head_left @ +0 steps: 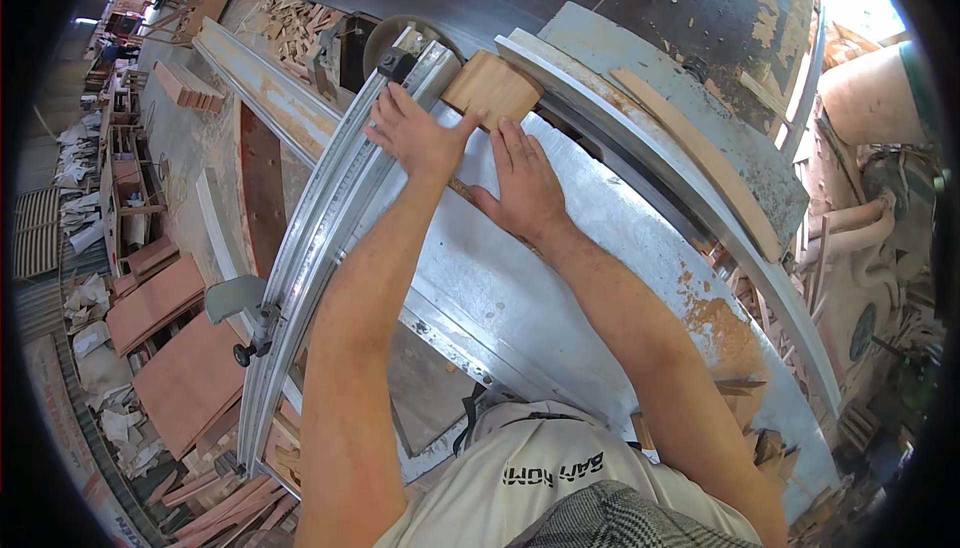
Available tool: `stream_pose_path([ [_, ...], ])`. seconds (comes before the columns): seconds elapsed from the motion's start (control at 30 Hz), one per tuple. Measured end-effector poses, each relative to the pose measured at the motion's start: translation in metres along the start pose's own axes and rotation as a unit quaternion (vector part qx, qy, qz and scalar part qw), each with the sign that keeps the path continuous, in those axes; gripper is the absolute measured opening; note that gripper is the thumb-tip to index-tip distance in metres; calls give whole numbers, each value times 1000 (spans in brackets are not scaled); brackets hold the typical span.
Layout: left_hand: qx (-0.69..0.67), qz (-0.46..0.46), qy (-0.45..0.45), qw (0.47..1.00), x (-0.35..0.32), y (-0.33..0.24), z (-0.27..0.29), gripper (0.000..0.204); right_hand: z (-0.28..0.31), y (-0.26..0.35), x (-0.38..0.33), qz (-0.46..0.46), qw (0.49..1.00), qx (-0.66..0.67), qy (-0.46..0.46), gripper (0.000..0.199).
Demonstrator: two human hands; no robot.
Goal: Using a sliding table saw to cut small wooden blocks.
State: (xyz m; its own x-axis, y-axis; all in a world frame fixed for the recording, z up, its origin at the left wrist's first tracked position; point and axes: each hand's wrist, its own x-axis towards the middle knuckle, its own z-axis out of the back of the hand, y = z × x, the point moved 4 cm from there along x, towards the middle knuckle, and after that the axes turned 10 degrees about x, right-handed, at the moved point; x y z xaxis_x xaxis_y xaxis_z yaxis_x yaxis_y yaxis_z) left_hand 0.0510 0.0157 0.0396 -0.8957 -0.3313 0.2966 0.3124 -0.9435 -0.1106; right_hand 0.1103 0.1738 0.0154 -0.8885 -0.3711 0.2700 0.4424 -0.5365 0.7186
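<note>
Upper-right glare, fisheye-bent edges.

Workshop interior. Floor (185,158), grey and dusty. Wood scraps (290,33), one heap, upper left. Wooden bench (140,210), far left, beside crumpled pale sheets (88,238). Slatted panel (37,233), upright, at left edge. Corrugated wall sheeting (40,310), grey, below it. Reddish boards (190,388), large, lying flat, lower left. Window opening (865,13), upper right, glaring with daylight.

The block (497,86) is tan, the tabletop (620,218) silver, the cloth (635,523) grey-checked.
</note>
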Motion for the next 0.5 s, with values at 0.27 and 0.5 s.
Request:
stream_pose_path([
  [0.27, -8, -220, -11, 975, -28, -6, -11, 44, 7, 1, 0, 7, 999, 39, -33, 83],
  [0.5, -10, -221, -17, 975, -25, 0, -11, 44, 1, 2, 2, -7, 998, 11, -56, 79],
])
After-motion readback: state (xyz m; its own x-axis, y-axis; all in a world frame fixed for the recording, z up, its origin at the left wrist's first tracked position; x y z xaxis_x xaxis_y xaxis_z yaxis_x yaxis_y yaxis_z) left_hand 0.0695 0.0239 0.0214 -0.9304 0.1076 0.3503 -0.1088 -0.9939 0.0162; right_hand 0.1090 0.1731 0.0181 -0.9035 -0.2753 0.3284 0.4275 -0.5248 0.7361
